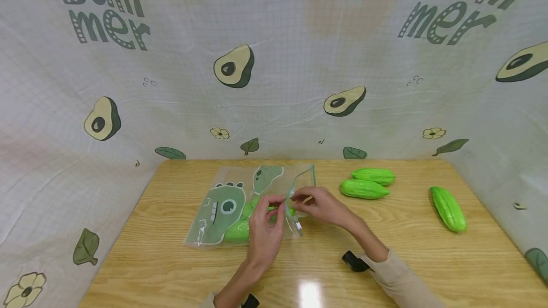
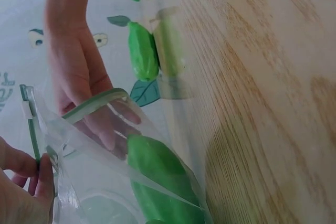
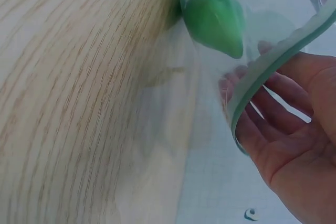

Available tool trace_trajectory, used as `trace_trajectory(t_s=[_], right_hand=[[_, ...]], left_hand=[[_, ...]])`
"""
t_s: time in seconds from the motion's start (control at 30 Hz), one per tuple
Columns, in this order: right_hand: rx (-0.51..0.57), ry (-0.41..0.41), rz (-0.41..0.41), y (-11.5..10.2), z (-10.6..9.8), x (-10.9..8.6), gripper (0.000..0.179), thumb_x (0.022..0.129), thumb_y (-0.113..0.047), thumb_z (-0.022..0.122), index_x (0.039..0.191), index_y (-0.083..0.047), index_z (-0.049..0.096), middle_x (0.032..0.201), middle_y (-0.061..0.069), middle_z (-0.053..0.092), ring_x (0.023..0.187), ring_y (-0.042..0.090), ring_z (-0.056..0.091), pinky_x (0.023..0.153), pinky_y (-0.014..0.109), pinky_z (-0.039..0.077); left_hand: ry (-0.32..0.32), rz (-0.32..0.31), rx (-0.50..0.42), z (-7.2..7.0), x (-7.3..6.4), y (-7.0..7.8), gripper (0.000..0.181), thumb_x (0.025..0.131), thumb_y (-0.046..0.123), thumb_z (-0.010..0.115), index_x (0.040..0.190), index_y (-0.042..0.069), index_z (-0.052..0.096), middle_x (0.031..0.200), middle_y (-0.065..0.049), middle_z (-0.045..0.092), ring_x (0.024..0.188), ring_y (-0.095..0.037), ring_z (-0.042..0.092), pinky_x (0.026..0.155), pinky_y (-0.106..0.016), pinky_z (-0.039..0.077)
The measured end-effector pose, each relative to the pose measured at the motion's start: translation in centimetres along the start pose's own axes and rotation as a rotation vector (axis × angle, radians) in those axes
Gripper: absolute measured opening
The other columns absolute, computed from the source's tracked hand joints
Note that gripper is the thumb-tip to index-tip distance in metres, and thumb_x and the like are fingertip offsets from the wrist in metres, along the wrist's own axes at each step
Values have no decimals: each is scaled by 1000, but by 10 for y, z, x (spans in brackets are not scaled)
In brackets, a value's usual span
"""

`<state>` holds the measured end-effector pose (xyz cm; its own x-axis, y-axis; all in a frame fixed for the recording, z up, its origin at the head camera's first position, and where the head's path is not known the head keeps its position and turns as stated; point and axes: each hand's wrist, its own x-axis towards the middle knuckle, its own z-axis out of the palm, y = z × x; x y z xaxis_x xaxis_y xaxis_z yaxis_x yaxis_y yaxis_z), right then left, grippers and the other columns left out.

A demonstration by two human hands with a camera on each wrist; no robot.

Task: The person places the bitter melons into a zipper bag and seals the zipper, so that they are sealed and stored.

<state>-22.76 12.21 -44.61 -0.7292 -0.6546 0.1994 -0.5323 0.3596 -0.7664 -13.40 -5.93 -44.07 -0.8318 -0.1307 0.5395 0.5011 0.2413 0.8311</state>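
A clear zip bag (image 1: 227, 206) printed with green monsters lies on the table, its mouth towards the right. Bright green ridged vegetables (image 2: 157, 177), perhaps plastic, show through its film. Thumb and fingers of my left hand (image 1: 267, 229) pinch the green zip edge at one side of the mouth. My right hand (image 1: 318, 203) has its fingers through the opening, loosely bent and apart, as the right wrist view shows. Those fingertips (image 3: 227, 85) hold nothing and stay short of the vegetable inside. A white slider (image 2: 26, 109) sits at one end of the zip.
Two more green vegetables (image 1: 364, 188) lie side by side behind my right hand. Another green vegetable (image 1: 448, 209) is farther right on the wooden table (image 1: 154, 260). A cloth (image 1: 282, 122) printed with avocados hangs behind the table and at both sides.
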Motion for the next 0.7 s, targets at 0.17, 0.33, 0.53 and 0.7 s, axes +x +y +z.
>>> trace_trajectory(t_s=[0.17,0.33,0.53,0.7], right_hand=[[-20,16,11,-1,-5,-4,20,100,-12,69,117,-3,72,111,7,73,99,19,70,84,33,61],[-42,29,4,1,-10,-10,23,100,-10,67,120,2,70,113,13,73,98,21,70,85,35,61],[-76,69,-11,6,-14,-15,22,100,-10,67,118,2,70,112,11,73,97,20,70,88,42,60],[-77,96,-4,10,-18,-21,23,100,-11,68,119,2,70,114,11,73,101,24,70,92,46,59]], left_hand=[[4,9,-1,0,-1,-1,16,94,-11,65,107,-2,67,106,-12,67,102,-26,66,87,-30,61],[8,1,-8,0,0,-1,16,94,-12,65,107,-3,66,106,-12,67,101,-26,66,87,-29,61],[17,-8,1,0,0,0,17,93,-12,66,106,-2,66,104,-11,67,100,-26,66,85,-29,62],[20,-28,10,0,0,0,16,93,-11,67,105,0,67,104,-9,68,99,-24,67,83,-30,62]])
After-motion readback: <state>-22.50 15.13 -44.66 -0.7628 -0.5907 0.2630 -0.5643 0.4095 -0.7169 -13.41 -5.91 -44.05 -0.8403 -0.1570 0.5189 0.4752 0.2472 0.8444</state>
